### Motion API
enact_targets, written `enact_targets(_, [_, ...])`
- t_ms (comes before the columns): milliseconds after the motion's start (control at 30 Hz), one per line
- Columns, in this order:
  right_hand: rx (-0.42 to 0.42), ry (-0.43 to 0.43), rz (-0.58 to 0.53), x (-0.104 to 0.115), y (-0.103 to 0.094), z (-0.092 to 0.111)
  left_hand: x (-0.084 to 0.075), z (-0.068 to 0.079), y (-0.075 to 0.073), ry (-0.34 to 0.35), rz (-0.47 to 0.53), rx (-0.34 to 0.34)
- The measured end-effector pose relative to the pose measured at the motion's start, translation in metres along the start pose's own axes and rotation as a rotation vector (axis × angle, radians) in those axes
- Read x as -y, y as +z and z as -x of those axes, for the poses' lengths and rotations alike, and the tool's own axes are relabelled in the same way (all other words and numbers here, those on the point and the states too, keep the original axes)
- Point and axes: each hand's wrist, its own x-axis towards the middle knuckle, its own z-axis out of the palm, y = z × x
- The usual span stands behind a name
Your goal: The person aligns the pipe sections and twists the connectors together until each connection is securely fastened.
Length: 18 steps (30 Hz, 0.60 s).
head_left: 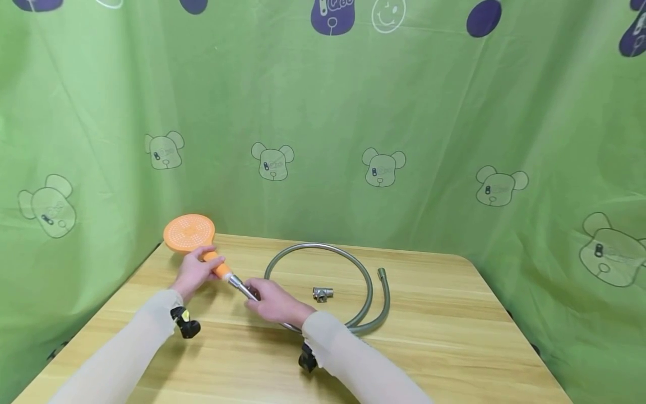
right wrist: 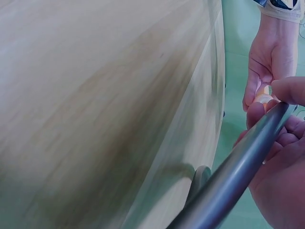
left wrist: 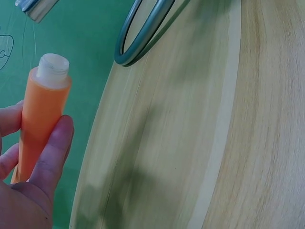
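An orange shower head (head_left: 189, 231) with a perforated round face is held up at the table's left side. My left hand (head_left: 194, 273) grips its handle (left wrist: 40, 119) between thumb and fingers. The handle's white threaded end (left wrist: 52, 67) shows bare in the left wrist view, pointing toward the hose's metal end fitting (left wrist: 42, 8), with a gap between them. My right hand (head_left: 277, 300) pinches the grey shower hose (right wrist: 233, 179) just behind that fitting. The rest of the hose loops across the table.
Inside the hose loop lies a small metal tee fitting (head_left: 322, 294). The hose's other end (head_left: 382, 274) rests on the wooden table (head_left: 444, 325) to the right. A green printed curtain (head_left: 323, 101) hangs behind and on both sides.
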Motion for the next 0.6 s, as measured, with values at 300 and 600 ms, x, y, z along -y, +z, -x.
enact_targets(300, [-0.025, 0.016, 0.004, 0.0021, 0.0014, -0.0015, 0.0052, 0.0005, -0.0046, -0.008, -0.047, -0.018])
enact_targets(600, [-0.039, 0.031, 0.006, 0.0060, 0.0001, -0.0027, 0.0038, 0.0008, -0.0047, 0.002, -0.039, -0.009])
